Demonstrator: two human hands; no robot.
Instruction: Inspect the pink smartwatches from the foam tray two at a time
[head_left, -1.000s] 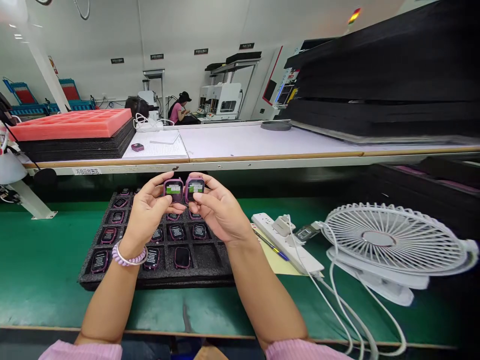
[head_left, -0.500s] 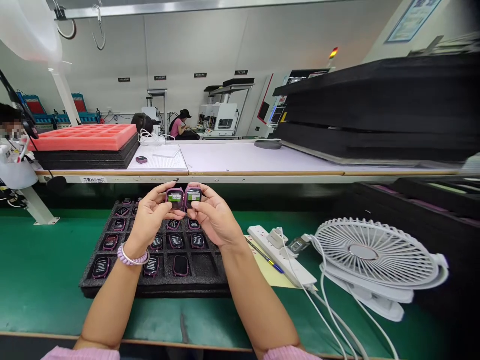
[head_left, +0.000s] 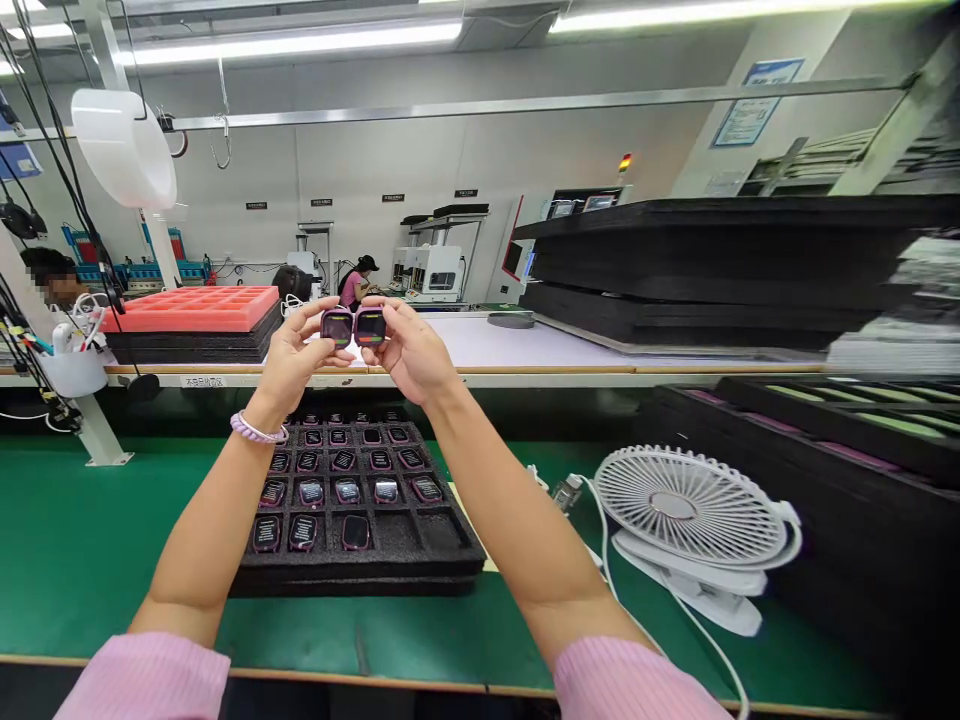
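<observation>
Two purple-framed smartwatches without straps are held up side by side, level with the shelf edge. My left hand [head_left: 298,350] is closed on the left smartwatch [head_left: 337,327], whose screen looks mostly dark. Closed on the other smartwatch [head_left: 370,327] is my right hand [head_left: 409,350]; coloured marks show low on that screen. Below them on the green bench lies a black foam tray [head_left: 352,570] with several similar watches in its pockets. Two pockets at the near right hold no watch, and my left forearm hides part of the tray's left side.
A white fan [head_left: 690,510] and cables stand right of the tray. Across the back runs a shelf [head_left: 480,370] carrying red foam trays [head_left: 196,308] and stacked black trays [head_left: 697,280]. A person [head_left: 358,283] sits in the background; another head shows at far left.
Both hands have raised the two watches from above the tray to the shelf's height. The screens' green areas are no longer visible. The camera view has tilted upward.
</observation>
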